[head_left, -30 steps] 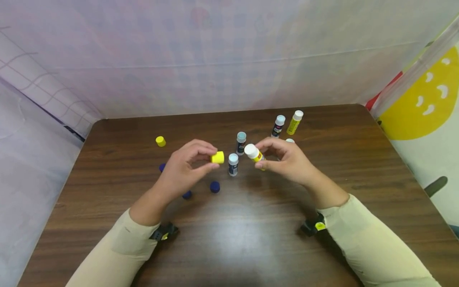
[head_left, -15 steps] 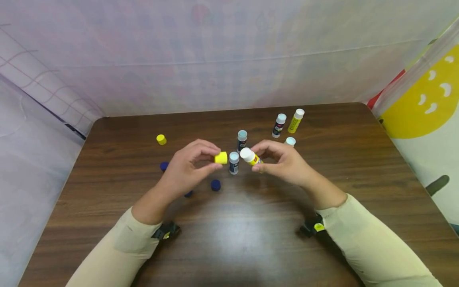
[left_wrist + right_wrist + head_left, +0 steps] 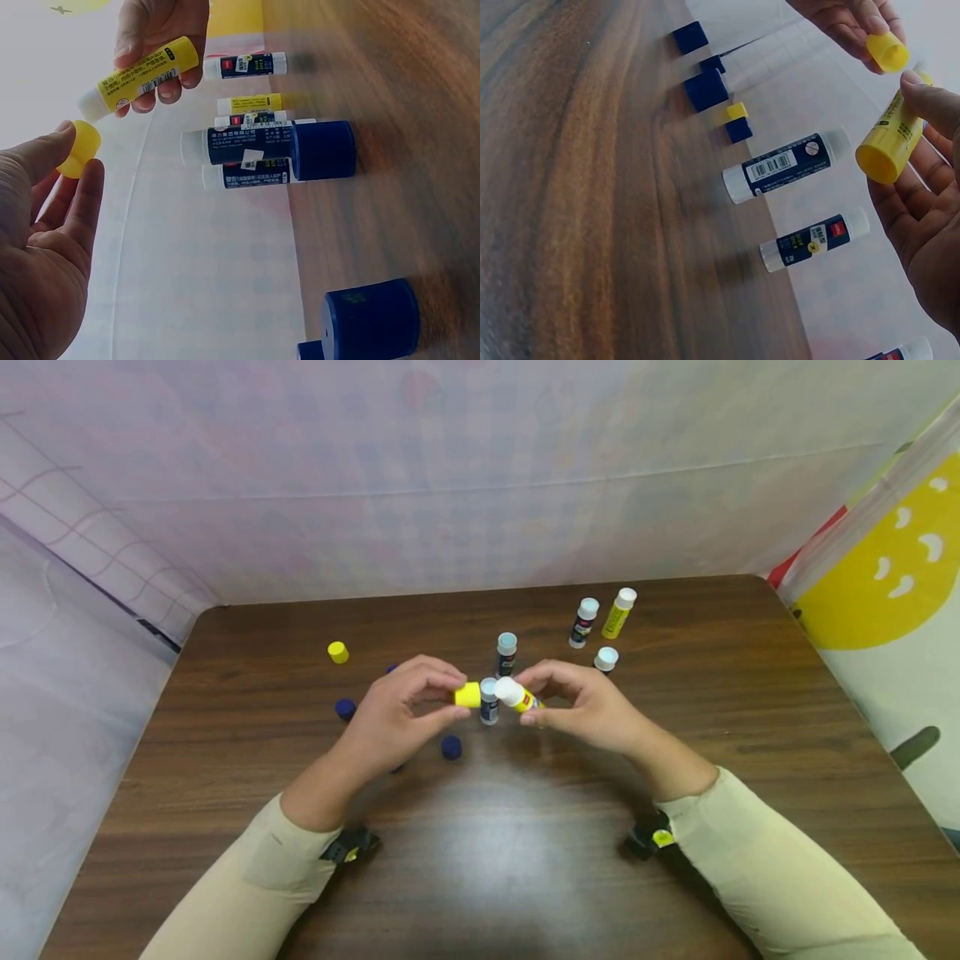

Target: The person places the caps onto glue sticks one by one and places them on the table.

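My left hand [image 3: 397,710] pinches a yellow cap [image 3: 467,695] between thumb and fingertips, its open end towards the right. Opposite it, my right hand [image 3: 592,703] holds a yellow glue stick [image 3: 519,695] whose uncapped white top tilts up to the left. Both are held above the table. A short gap separates cap [image 3: 81,150] and glue stick [image 3: 154,75] in the left wrist view. Just behind them, an uncapped dark blue glue stick [image 3: 489,708] stands upright, partly overlapped by the held one. Another dark blue glue stick [image 3: 506,647] stands farther back.
Back right on the brown table [image 3: 510,877] stand a yellow glue stick [image 3: 618,614] and two dark blue ones. A yellow cap [image 3: 338,652] lies at the back left. Several blue caps, one front centre [image 3: 451,747], lie around my left hand, some partly hidden.
My hands have drawn closer together: the yellow cap moved slightly right and the yellow glue stick moved left, narrowing the gap. Both stay in the same grips.
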`<act>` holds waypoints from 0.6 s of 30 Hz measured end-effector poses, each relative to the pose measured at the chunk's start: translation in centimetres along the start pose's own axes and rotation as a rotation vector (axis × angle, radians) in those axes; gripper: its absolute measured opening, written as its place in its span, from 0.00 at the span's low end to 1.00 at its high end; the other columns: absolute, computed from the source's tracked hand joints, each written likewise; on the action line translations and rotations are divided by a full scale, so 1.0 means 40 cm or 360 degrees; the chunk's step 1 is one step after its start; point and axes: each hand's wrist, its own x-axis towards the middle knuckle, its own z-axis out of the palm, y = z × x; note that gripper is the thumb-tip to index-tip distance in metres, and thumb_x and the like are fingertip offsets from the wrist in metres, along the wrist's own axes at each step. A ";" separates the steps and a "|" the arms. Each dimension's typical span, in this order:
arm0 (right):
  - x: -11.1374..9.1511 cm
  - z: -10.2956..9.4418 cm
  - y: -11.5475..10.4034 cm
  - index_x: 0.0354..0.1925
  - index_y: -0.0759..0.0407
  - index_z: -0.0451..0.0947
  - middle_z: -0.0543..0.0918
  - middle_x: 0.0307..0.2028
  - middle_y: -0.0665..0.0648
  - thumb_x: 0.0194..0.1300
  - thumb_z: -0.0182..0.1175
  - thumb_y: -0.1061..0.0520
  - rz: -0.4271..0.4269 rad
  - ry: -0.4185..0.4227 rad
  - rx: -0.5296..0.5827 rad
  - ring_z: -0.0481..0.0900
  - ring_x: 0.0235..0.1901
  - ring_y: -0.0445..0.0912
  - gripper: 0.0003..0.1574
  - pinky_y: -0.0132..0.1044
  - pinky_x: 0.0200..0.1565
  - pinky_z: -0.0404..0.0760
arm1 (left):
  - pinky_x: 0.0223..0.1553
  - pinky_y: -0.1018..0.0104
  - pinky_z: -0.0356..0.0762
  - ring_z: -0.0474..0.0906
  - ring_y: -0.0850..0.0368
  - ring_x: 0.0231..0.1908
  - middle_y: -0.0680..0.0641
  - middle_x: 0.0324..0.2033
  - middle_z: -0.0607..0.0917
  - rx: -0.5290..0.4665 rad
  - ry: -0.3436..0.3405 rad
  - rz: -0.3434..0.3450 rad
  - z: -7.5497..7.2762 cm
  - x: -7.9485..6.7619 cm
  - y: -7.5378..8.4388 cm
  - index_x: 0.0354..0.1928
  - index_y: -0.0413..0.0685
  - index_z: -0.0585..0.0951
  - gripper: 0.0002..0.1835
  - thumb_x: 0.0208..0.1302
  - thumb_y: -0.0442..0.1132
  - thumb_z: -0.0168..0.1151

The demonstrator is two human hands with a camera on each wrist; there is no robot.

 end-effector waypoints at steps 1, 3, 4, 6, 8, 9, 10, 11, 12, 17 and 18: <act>-0.001 0.001 0.000 0.53 0.63 0.82 0.87 0.44 0.54 0.61 0.73 0.70 0.0010 -0.0004 -0.0004 0.84 0.46 0.44 0.22 0.34 0.50 0.85 | 0.52 0.70 0.87 0.86 0.53 0.48 0.43 0.50 0.84 -0.0007 -0.0004 -0.0002 0.001 0.000 0.000 0.47 0.36 0.84 0.15 0.59 0.26 0.75; -0.001 0.002 0.000 0.53 0.62 0.83 0.87 0.45 0.53 0.61 0.73 0.69 0.0027 -0.0011 -0.0014 0.84 0.46 0.44 0.22 0.34 0.50 0.85 | 0.52 0.70 0.87 0.86 0.52 0.48 0.43 0.50 0.84 -0.0026 -0.0016 -0.0005 0.004 -0.001 -0.001 0.47 0.36 0.84 0.15 0.59 0.25 0.75; -0.002 0.003 0.000 0.53 0.61 0.83 0.87 0.45 0.54 0.61 0.73 0.69 0.0031 -0.0014 -0.0017 0.84 0.46 0.45 0.22 0.35 0.50 0.86 | 0.53 0.70 0.87 0.86 0.52 0.48 0.42 0.50 0.83 -0.0034 -0.0023 -0.0007 0.005 -0.002 -0.002 0.47 0.36 0.84 0.14 0.59 0.25 0.74; -0.002 0.005 0.001 0.52 0.61 0.83 0.87 0.45 0.54 0.60 0.73 0.69 0.0029 -0.0018 -0.0020 0.85 0.46 0.45 0.21 0.35 0.50 0.86 | 0.53 0.70 0.87 0.86 0.52 0.48 0.42 0.50 0.83 -0.0046 -0.0035 -0.0008 0.008 -0.003 -0.003 0.47 0.35 0.84 0.14 0.60 0.25 0.74; -0.001 0.006 0.002 0.52 0.61 0.83 0.87 0.45 0.55 0.60 0.73 0.69 0.0024 -0.0022 -0.0016 0.85 0.46 0.45 0.22 0.35 0.51 0.86 | 0.53 0.70 0.87 0.85 0.52 0.48 0.42 0.50 0.83 -0.0052 -0.0039 -0.0001 0.010 -0.004 -0.003 0.47 0.35 0.84 0.14 0.60 0.25 0.74; -0.001 0.007 0.003 0.52 0.62 0.83 0.87 0.46 0.55 0.60 0.73 0.69 0.0020 -0.0026 -0.0014 0.85 0.46 0.45 0.22 0.35 0.51 0.86 | 0.53 0.70 0.87 0.85 0.52 0.48 0.43 0.50 0.83 -0.0053 -0.0039 0.0004 0.011 -0.005 -0.004 0.48 0.35 0.84 0.14 0.60 0.26 0.74; -0.001 0.008 0.004 0.52 0.62 0.83 0.87 0.46 0.55 0.60 0.73 0.69 0.0017 -0.0029 -0.0015 0.85 0.46 0.45 0.22 0.35 0.51 0.86 | 0.53 0.69 0.87 0.85 0.52 0.48 0.42 0.50 0.83 -0.0055 -0.0041 0.0010 0.011 -0.005 -0.004 0.48 0.36 0.84 0.14 0.60 0.26 0.74; 0.000 0.008 0.004 0.53 0.61 0.83 0.87 0.46 0.55 0.60 0.73 0.69 0.0017 -0.0034 -0.0016 0.85 0.47 0.45 0.22 0.35 0.51 0.85 | 0.53 0.69 0.87 0.85 0.52 0.48 0.42 0.50 0.83 -0.0061 -0.0042 0.0016 0.012 -0.005 -0.004 0.48 0.35 0.84 0.14 0.60 0.25 0.74; 0.000 0.009 0.005 0.53 0.61 0.83 0.87 0.46 0.55 0.61 0.73 0.69 0.0014 -0.0040 -0.0020 0.85 0.47 0.44 0.22 0.35 0.51 0.85 | 0.53 0.69 0.87 0.85 0.52 0.48 0.42 0.50 0.83 -0.0070 -0.0043 0.0021 0.013 -0.004 -0.004 0.48 0.35 0.84 0.14 0.59 0.25 0.74; 0.000 0.013 0.006 0.53 0.60 0.83 0.88 0.47 0.55 0.61 0.74 0.67 0.0012 -0.0069 -0.0051 0.84 0.46 0.44 0.22 0.34 0.52 0.85 | 0.53 0.69 0.87 0.85 0.50 0.49 0.41 0.50 0.83 -0.0100 -0.0055 0.0038 0.014 -0.003 -0.002 0.47 0.34 0.84 0.14 0.59 0.24 0.74; 0.001 0.014 0.007 0.53 0.61 0.83 0.88 0.46 0.55 0.61 0.74 0.67 0.0009 -0.0071 -0.0056 0.84 0.46 0.44 0.22 0.35 0.52 0.85 | 0.53 0.69 0.87 0.85 0.50 0.49 0.41 0.50 0.83 -0.0101 -0.0056 0.0041 0.014 -0.003 -0.002 0.47 0.34 0.84 0.14 0.59 0.24 0.74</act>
